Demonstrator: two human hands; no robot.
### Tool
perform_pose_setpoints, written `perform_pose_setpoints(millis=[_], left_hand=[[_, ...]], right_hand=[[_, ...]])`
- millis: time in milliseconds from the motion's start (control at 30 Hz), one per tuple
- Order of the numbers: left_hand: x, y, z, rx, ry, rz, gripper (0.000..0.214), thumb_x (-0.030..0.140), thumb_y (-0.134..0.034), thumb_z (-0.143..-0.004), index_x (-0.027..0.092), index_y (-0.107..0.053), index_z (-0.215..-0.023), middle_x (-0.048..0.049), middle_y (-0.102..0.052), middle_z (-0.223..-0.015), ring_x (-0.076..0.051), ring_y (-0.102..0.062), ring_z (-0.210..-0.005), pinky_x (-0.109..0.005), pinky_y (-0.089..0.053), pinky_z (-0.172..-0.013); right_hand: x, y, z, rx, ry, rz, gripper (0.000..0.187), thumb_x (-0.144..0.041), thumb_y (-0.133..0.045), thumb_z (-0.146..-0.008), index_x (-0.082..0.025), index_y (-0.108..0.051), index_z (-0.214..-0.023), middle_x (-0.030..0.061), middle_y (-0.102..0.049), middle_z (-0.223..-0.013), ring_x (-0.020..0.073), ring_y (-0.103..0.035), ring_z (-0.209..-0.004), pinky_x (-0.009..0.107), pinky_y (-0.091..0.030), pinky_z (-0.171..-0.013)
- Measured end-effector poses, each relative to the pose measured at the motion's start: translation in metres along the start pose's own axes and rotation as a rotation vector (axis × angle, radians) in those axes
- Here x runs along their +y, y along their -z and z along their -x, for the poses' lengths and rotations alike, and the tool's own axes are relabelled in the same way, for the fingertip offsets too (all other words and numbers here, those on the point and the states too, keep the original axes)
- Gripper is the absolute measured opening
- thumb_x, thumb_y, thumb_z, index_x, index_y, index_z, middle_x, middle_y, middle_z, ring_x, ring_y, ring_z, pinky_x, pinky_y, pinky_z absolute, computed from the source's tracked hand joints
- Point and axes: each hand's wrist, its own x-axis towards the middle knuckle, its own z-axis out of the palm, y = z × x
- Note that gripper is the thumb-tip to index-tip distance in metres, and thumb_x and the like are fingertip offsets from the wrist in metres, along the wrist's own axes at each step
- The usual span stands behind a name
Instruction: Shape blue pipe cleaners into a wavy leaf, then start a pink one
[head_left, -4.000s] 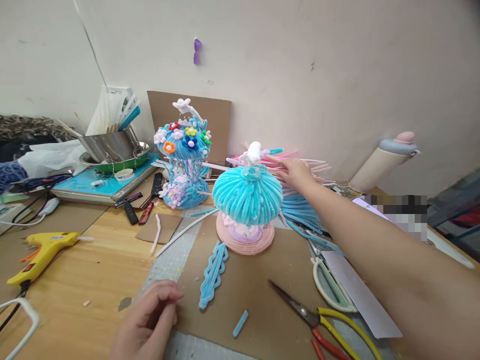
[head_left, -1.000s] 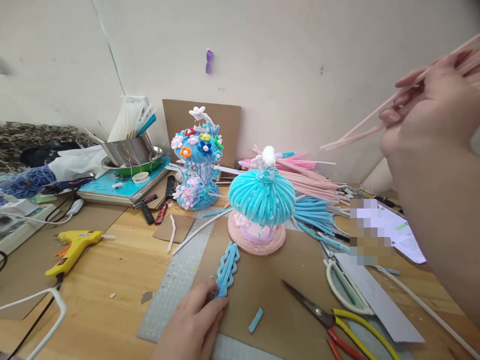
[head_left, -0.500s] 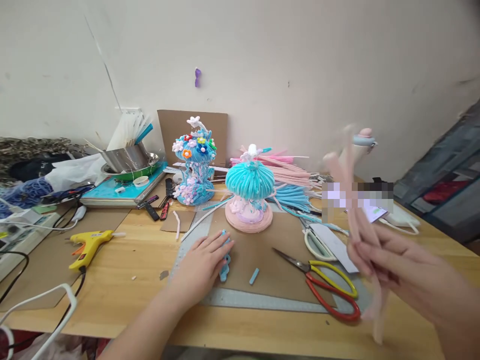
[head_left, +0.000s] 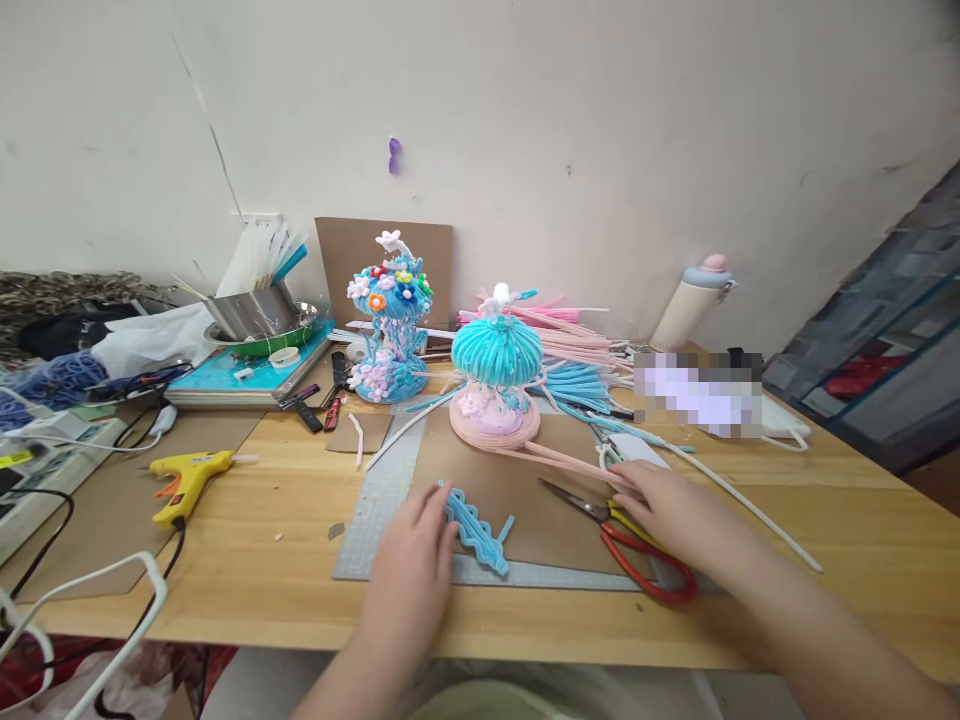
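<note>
My left hand (head_left: 415,550) is closed, its fingertips on the upper left end of a light-blue wavy-edged pipe-cleaner piece (head_left: 476,532). A short blue pipe-cleaner bit (head_left: 506,527) lies against that piece. My right hand (head_left: 656,508) grips pink pipe cleaners (head_left: 566,460) low over the table, their far ends by the round pink base of a teal-topped pipe-cleaner jellyfish (head_left: 496,352). Under the right hand are scissors (head_left: 649,570) with red and yellow handles, partly covered by it.
A blue flowered pipe-cleaner figure (head_left: 390,335) stands at the back. Pink bundles (head_left: 577,345) and blue bundles (head_left: 577,390) lie behind the jellyfish. A yellow glue gun (head_left: 191,485), a steel pot (head_left: 255,315) and cables are at left; a bottle (head_left: 691,305) is at right.
My right hand has come down and left from the raised position, bringing the pink pipe cleaners to the table. The blue wavy piece has turned slantwise and shows more from under my left hand.
</note>
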Motion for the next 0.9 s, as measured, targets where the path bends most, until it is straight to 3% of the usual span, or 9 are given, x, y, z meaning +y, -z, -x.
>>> perform_pose_setpoints(millis=[67, 133, 233, 267, 433, 600, 733, 800, 900], left_hand=[[-0.015, 0.009, -0.014, 0.04, 0.005, -0.002, 0.035, 0.017, -0.036, -0.086, 0.019, -0.052, -0.117, -0.0107, -0.053, -0.116, -0.023, -0.048, -0.106, -0.042, -0.039, -0.091], [-0.028, 0.019, -0.033, -0.052, -0.071, 0.019, 0.034, 0.013, -0.037, -0.083, 0.021, -0.059, -0.108, -0.0088, -0.055, -0.11, -0.022, -0.051, -0.1, -0.04, -0.04, -0.087], [-0.036, 0.025, -0.059, -0.295, -0.186, 0.104, 0.03, 0.014, -0.044, -0.08, 0.023, -0.064, -0.099, -0.0051, -0.059, -0.099, -0.02, -0.053, -0.095, -0.034, -0.04, -0.085], [-0.036, 0.026, -0.066, -0.331, -0.199, 0.114, 0.024, 0.016, -0.05, -0.076, 0.024, -0.066, -0.093, -0.0031, -0.06, -0.095, -0.019, -0.053, -0.093, -0.032, -0.04, -0.084], [-0.048, 0.032, -0.081, -0.398, -0.131, 0.136, 0.003, 0.02, -0.062, -0.065, 0.021, -0.064, -0.064, -0.0001, -0.061, -0.071, -0.017, -0.056, -0.072, -0.026, -0.042, -0.067], [-0.061, 0.05, -0.073, -0.184, 0.125, 0.14, 0.012, 0.021, -0.05, -0.073, 0.018, -0.062, -0.071, -0.0025, -0.058, -0.065, -0.018, -0.053, -0.063, -0.029, -0.039, -0.059], [-0.017, 0.038, -0.053, -0.157, 0.191, 0.343, 0.03, 0.032, -0.044, -0.081, 0.018, -0.056, -0.104, -0.0023, -0.059, -0.076, -0.014, -0.055, -0.064, -0.026, -0.043, -0.058], [0.009, 0.028, -0.043, -0.278, 0.232, 0.781, 0.028, 0.032, -0.051, -0.077, 0.017, -0.057, -0.1, -0.0007, -0.058, -0.072, -0.013, -0.054, -0.06, -0.024, -0.044, -0.055], [0.019, 0.021, -0.036, -0.163, 0.326, 0.991, 0.016, 0.032, -0.058, -0.072, 0.016, -0.055, -0.075, 0.002, -0.054, -0.062, -0.011, -0.052, -0.056, -0.024, -0.044, -0.054]], right_hand=[[-0.009, -0.001, -0.007, 0.101, 0.061, 0.064, 0.023, -0.027, -0.049, -0.077, -0.02, -0.061, -0.095, 0.0098, -0.061, -0.094, 0.0233, -0.056, -0.086, 0.034, -0.041, -0.073], [-0.028, -0.001, -0.007, 0.155, 0.172, 0.019, 0.026, -0.022, -0.045, -0.08, -0.021, -0.059, -0.103, 0.0101, -0.058, -0.106, 0.0245, -0.052, -0.098, 0.038, -0.038, -0.082], [-0.064, -0.004, -0.006, -0.138, 0.544, -0.216, 0.029, -0.014, -0.048, -0.08, -0.028, -0.058, -0.104, 0.0021, -0.057, -0.11, 0.0181, -0.05, -0.103, 0.032, -0.037, -0.087], [-0.074, -0.007, -0.006, -0.183, 0.567, -0.265, 0.029, -0.013, -0.051, -0.078, -0.027, -0.058, -0.102, 0.0018, -0.058, -0.107, 0.0175, -0.051, -0.1, 0.031, -0.037, -0.086], [-0.086, -0.029, -0.016, -0.21, 0.387, -0.36, 0.011, -0.014, -0.05, -0.078, -0.02, -0.057, -0.072, 0.0015, -0.058, -0.079, 0.0157, -0.054, -0.078, 0.027, -0.039, -0.068], [-0.083, -0.028, -0.019, -0.126, 0.198, -0.39, 0.014, -0.013, -0.041, -0.08, -0.019, -0.052, -0.072, 0.0017, -0.057, -0.074, 0.015, -0.052, -0.067, 0.027, -0.037, -0.06], [-0.115, -0.019, -0.022, -0.209, 0.083, -0.777, 0.011, -0.025, -0.045, -0.08, -0.019, -0.051, -0.073, -0.0025, -0.052, -0.064, 0.0111, -0.047, -0.057, 0.022, -0.034, -0.05], [-0.132, -0.017, -0.027, -0.289, 0.049, -0.992, 0.01, -0.026, -0.048, -0.078, -0.018, -0.05, -0.072, -0.0033, -0.05, -0.062, 0.0096, -0.046, -0.054, 0.021, -0.035, -0.049], [-0.144, -0.018, -0.033, -0.406, 0.022, -1.17, 0.008, -0.025, -0.049, -0.076, -0.017, -0.05, -0.077, -0.0029, -0.051, -0.064, 0.009, -0.047, -0.054, 0.021, -0.038, -0.05]])
